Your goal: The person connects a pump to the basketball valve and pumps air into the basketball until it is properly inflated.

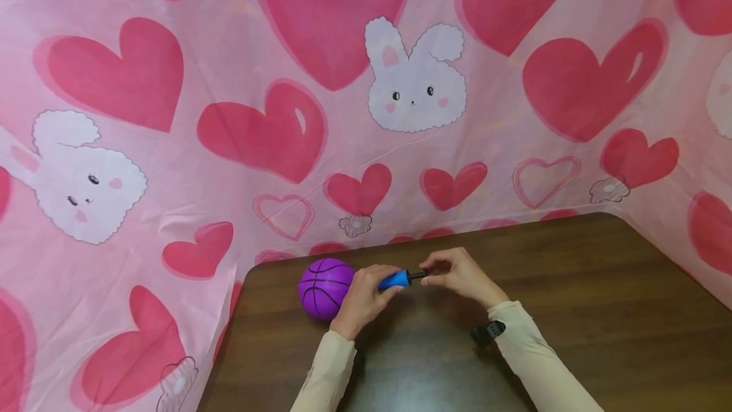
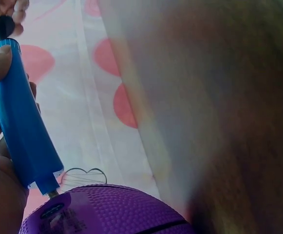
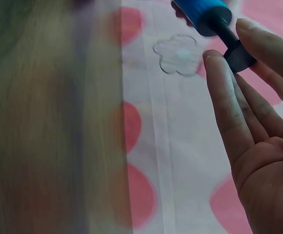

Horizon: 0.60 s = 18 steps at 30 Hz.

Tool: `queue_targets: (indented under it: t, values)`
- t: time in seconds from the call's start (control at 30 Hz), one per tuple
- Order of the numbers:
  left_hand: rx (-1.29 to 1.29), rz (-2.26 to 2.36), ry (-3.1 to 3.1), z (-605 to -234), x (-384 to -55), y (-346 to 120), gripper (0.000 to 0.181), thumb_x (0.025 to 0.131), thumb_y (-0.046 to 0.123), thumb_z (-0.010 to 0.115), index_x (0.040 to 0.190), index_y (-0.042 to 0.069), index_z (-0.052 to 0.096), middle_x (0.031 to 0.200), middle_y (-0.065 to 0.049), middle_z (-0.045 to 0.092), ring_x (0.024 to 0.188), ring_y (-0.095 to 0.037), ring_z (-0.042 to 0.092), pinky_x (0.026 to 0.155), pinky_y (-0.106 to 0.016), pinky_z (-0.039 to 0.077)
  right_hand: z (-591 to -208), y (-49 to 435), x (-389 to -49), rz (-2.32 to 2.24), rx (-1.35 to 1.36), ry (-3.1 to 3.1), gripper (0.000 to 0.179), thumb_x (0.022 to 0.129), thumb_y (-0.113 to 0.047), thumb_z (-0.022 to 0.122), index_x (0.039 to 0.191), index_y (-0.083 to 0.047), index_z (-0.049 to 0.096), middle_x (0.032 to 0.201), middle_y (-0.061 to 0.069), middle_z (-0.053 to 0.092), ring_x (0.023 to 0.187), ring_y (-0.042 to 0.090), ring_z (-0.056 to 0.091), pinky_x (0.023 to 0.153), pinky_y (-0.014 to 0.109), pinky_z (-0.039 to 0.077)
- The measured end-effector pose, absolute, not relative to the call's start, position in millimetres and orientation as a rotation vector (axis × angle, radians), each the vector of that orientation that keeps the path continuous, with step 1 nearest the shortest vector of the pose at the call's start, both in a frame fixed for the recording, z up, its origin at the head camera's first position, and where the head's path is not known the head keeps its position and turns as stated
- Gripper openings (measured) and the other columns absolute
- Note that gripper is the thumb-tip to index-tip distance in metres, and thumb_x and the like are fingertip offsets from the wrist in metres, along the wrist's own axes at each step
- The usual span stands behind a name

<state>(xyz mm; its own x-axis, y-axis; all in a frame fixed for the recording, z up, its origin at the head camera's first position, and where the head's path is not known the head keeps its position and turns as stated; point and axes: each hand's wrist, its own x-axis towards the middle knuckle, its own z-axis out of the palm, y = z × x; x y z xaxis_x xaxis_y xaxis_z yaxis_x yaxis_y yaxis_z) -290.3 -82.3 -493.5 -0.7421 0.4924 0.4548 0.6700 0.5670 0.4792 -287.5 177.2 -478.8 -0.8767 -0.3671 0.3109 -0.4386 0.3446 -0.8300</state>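
Pink cloth behind a brown table, with a purple ball and a blue pump

The cloth fills the background, printed with red hearts and white rabbit faces; the table stands in front of it, its back left corner rounded; two cream sleeves reach over the wood from the near side; the ball, marked with black lines like a basketball, sits at the back left part of the table; the left hand is just beside it and overlaps its right edge in the head view, fingers curled round the body of the pump, thumb near the collar; the right hand is farther right, its thumb and fingertips pinching the black handle; the pump spans from the ball to the right hand; a black device is strapped at the right wrist; a short stretch of dark rod shows between pump body and handle; at the opposite end, a thin metal needle meets the ball's surface; how deep it goes, I cannot tell.
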Motion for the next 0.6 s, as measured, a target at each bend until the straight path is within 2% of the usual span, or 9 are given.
queue_targets:
  t: [0.13,0.2,0.43,0.6]
  values:
    - [-0.956,-0.937,-2.530,-492.4,-289.6,-83.6,0.032,0.089,0.019,0.084,0.120,0.013,0.076,0.114,-0.003,0.079,0.102,-0.017,0.075,0.096,-0.039,0.062,-479.5,167.7,-289.3,1.609,0.772,-2.508,0.028,0.084,-0.012,0.087,0.108,0.000,0.078,0.097,0.010,0.080,0.079,0.009,0.073,0.076,0.024,0.062]
    - [-0.951,-0.937,-2.531,-492.0,-289.1,-84.1,0.032,0.089,0.019,0.084,0.120,0.013,0.077,0.114,-0.003,0.079,0.102,-0.017,0.075,0.097,-0.040,0.061,-479.8,167.2,-289.3,1.618,0.771,-2.508,0.027,0.084,-0.012,0.087,0.107,-0.001,0.078,0.097,0.010,0.079,0.079,0.010,0.073,0.076,0.024,0.062]
    - [-0.946,-0.951,-2.558,-491.7,-286.2,-83.3,0.033,0.090,0.022,0.083,0.121,0.013,0.076,0.116,-0.002,0.079,0.105,-0.017,0.075,0.099,-0.041,0.061,-483.2,171.1,-287.6,1.630,0.742,-2.562,0.022,0.086,-0.015,0.086,0.107,-0.014,0.079,0.100,0.008,0.079,0.081,0.010,0.073,0.079,0.023,0.062]
    - [-0.952,-0.936,-2.566,-492.6,-285.5,-81.8,0.034,0.090,0.021,0.084,0.121,0.013,0.076,0.118,-0.002,0.079,0.108,-0.019,0.075,0.102,-0.043,0.059,-483.7,174.0,-285.0,1.618,0.760,-2.551,0.022,0.086,-0.013,0.086,0.106,-0.014,0.079,0.100,0.007,0.078,0.081,0.010,0.073,0.078,0.024,0.063]
